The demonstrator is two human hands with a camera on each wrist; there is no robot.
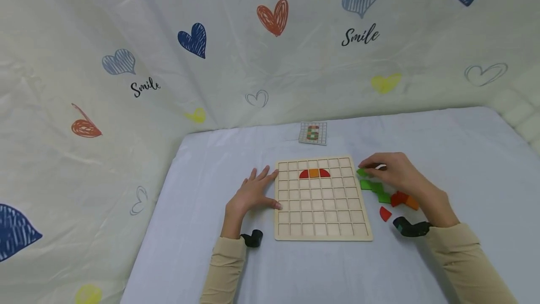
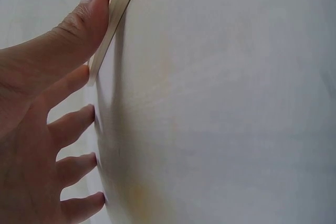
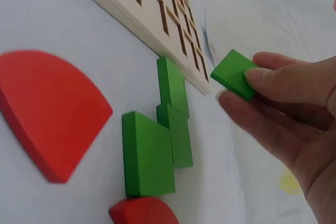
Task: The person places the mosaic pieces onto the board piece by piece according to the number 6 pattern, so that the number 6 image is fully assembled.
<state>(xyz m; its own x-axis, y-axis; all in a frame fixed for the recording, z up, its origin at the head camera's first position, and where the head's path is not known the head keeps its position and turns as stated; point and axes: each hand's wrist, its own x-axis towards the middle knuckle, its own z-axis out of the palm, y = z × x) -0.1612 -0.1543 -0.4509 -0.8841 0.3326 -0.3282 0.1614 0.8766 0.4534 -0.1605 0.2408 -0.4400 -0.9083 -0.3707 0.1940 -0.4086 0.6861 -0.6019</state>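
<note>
- The wooden grid board (image 1: pixel 319 205) lies flat.
- My left hand (image 1: pixel 251 193), fingers splayed, touches its left edge.
- My right hand (image 1: pixel 395 170), well apart, pinches with thumb and fingers.
- Clamped there: a green tile (image 3: pixel 232 72), near the board's far-right corner.

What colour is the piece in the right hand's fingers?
Green; the piece shows best in the right wrist view.
</note>
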